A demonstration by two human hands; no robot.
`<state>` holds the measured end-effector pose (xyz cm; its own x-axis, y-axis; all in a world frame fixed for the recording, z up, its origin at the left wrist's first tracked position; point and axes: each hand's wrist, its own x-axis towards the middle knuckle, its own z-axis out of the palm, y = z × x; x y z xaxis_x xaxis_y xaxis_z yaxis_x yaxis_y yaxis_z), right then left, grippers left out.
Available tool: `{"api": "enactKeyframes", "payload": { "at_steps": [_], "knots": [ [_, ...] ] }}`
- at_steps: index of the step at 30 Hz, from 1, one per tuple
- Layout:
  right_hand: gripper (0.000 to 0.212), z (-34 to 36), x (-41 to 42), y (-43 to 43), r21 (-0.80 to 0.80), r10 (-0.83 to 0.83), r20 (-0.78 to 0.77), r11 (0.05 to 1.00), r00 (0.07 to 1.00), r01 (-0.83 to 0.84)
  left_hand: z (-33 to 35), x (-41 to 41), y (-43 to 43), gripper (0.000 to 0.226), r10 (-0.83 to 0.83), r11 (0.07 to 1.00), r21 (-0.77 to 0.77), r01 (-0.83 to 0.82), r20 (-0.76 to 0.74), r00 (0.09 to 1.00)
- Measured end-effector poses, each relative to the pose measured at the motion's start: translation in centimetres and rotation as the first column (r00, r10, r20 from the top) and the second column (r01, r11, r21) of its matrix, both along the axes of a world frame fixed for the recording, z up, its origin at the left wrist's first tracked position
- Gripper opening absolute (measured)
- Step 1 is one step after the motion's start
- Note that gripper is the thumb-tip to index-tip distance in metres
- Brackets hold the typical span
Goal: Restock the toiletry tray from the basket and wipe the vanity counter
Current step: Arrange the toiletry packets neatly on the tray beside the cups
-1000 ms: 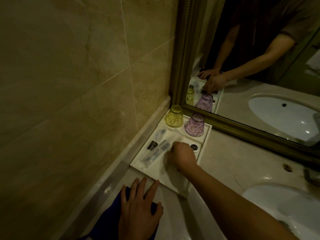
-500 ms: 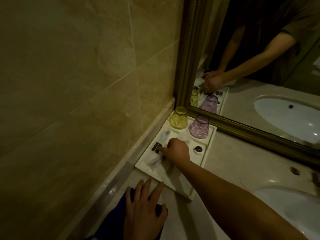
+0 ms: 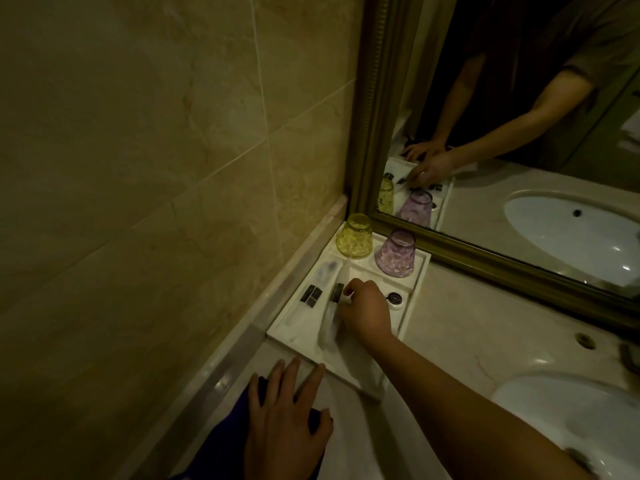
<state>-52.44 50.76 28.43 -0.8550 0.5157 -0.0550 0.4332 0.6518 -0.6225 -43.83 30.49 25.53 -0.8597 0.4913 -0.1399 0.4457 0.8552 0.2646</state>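
Marble counter, gilt mirror; left hand flat on cloth; right hand pinching packet in tray.

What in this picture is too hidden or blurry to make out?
- Head view: the packet pinched by the right hand is motion-blurred; its label is unreadable.
- Head view: the cloth lies mostly under the left hand, and the bottom edge cuts it.
- The basket is nowhere in frame.
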Motion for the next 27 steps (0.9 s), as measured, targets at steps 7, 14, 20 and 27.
{"api": "enactKeyframes", "payload": {
  "at_steps": [7,14,20,27],
  "knots": [
    [0.026,-0.1,-0.4,-0.3,-0.008,-0.037,0.090,0.999,0.995,0.038,-0.2,0.0,-0.2,0.070,-0.008,1.000,0.002,0.008,0.013,1.000],
    [0.012,0.0,-0.9,-0.6,-0.308,-0.131,0.050,0.941,0.990,0.140,-0.2,0.1,-0.2,0.072,-0.008,1.000,0.008,0.008,0.015,1.000],
    [0.026,-1.0,0.0,-0.9,0.060,0.070,0.040,0.996,0.997,-0.073,-0.1,0.1,-0.3,0.072,-0.007,1.000,0.003,0.007,0.003,1.000],
    [0.049,-2.5,1.1,-1.3,0.413,0.236,0.097,0.874,0.967,-0.255,-0.3,0.1,-0.3,0.073,-0.009,1.000,0.017,0.009,0.014,1.000]
  ]
}}
